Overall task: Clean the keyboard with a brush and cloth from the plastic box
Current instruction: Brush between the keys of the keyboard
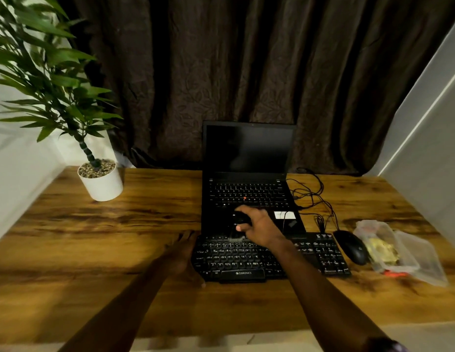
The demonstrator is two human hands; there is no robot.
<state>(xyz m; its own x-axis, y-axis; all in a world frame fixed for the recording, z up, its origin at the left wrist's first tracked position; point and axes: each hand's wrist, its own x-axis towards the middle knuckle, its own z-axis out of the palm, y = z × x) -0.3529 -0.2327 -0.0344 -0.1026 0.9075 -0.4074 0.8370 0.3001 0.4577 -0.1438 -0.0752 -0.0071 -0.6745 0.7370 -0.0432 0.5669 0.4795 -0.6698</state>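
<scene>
I judge myself to be in the brushing stage, roughly the 1st of 2 passes; my right hand (256,226) grips a dark brush (239,219), fingers curled round its body, and holds it over the top rows of the black Zebronics keyboard (234,260), just in front of the open laptop (249,148); a pale blur beneath it looks like bristles meeting the keys, though I cannot be sure; my left hand (182,252) lies with fingers straight against the keyboard's left edge, grasping nothing, seemingly to steady it; so fetching the brush is done; how many rows are already swept I cannot tell; the yellow cloth (383,250) sits inside the clear plastic box (361,228) at the far right, past the mouse (353,246), with the lid (424,260) beside it; wiping the keys with that cloth looks like the part left to do.
</scene>
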